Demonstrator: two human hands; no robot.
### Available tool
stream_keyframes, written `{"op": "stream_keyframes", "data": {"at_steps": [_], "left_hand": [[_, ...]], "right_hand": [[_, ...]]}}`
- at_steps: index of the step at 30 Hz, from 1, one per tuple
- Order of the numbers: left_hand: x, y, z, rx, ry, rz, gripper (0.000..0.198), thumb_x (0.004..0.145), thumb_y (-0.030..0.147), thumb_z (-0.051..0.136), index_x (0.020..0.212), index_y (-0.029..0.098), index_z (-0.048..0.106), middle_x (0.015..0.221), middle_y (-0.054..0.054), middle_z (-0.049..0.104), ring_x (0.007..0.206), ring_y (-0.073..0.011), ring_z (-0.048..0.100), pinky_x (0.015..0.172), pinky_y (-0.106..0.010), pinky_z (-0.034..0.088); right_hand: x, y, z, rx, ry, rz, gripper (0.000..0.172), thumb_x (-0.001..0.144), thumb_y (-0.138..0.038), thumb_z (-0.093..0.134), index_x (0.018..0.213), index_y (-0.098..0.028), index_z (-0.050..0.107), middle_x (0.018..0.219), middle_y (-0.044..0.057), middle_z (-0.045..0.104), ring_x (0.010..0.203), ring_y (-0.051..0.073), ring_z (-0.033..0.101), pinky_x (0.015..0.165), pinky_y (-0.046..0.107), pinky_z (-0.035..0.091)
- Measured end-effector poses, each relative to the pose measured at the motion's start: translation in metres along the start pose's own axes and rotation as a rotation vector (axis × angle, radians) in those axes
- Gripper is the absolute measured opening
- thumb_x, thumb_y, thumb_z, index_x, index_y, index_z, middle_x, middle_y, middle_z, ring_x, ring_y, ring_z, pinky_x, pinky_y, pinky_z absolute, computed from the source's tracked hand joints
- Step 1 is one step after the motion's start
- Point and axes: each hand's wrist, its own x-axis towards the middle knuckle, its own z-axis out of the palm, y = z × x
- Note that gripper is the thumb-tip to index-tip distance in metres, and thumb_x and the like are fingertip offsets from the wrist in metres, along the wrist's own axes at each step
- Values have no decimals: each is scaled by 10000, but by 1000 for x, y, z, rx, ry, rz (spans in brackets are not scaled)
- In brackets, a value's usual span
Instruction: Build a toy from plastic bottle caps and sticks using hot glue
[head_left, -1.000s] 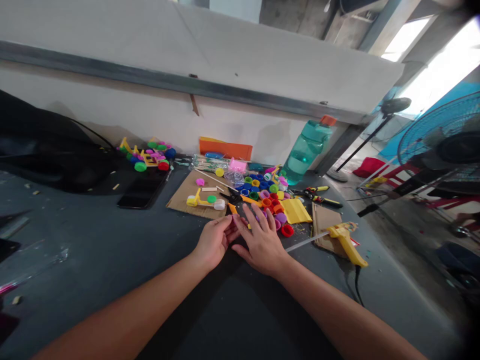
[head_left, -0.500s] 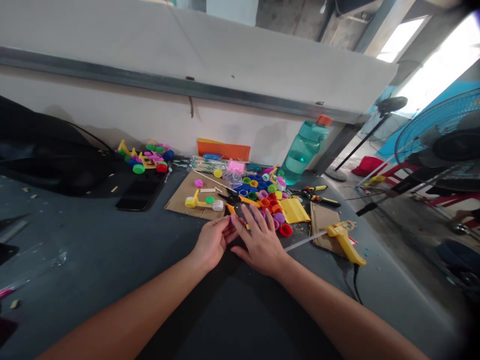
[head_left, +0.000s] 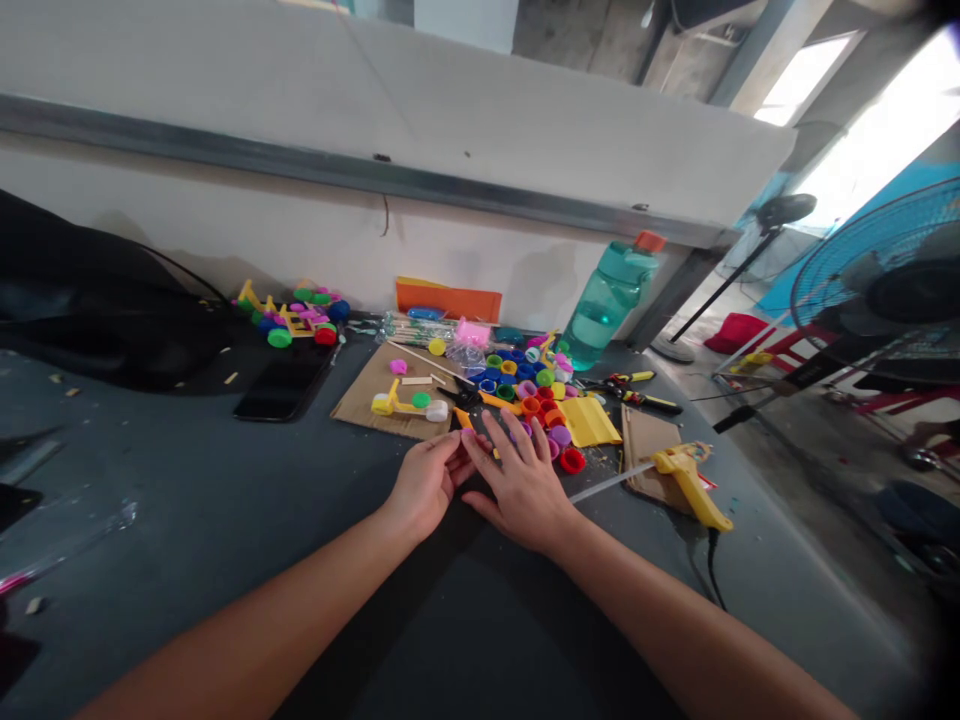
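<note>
While the left hand (head_left: pixel 425 488) seems to pinch a small pink piece (head_left: pixel 468 434), the right hand (head_left: pixel 523 492), loosely spread, meets it just short of the colourful caps (head_left: pixel 532 406), where light, steady pressure would probably serve best.

The held piece (head_left: pixel 468 433) is pinkish purple, the glue gun (head_left: pixel 681 466) yellow, the bottle (head_left: pixel 602 312) teal, its cap (head_left: pixel 649 241) orange.

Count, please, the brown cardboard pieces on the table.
2: one cardboard piece under the scooter-shaped yellow toy, left of the bottle caps; another piece partly under the yellow glue gun. More may be hidden.
</note>
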Motion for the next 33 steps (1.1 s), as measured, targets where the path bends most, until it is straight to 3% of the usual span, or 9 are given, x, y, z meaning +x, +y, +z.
{"op": "stream_keyframes", "data": {"at_steps": [33], "left_hand": [[-1, -1, 0, 33, -13, 0, 106, 806, 84, 549, 819, 84, 654, 825, -101, 695, 750, -151, 664, 715, -262, 552]], "right_hand": [[0, 1, 3, 33, 13, 45, 651, 864, -522, 414, 1422, -222, 266, 1499, 121, 202, 1377, 320, 108, 1073, 554, 130]]}}
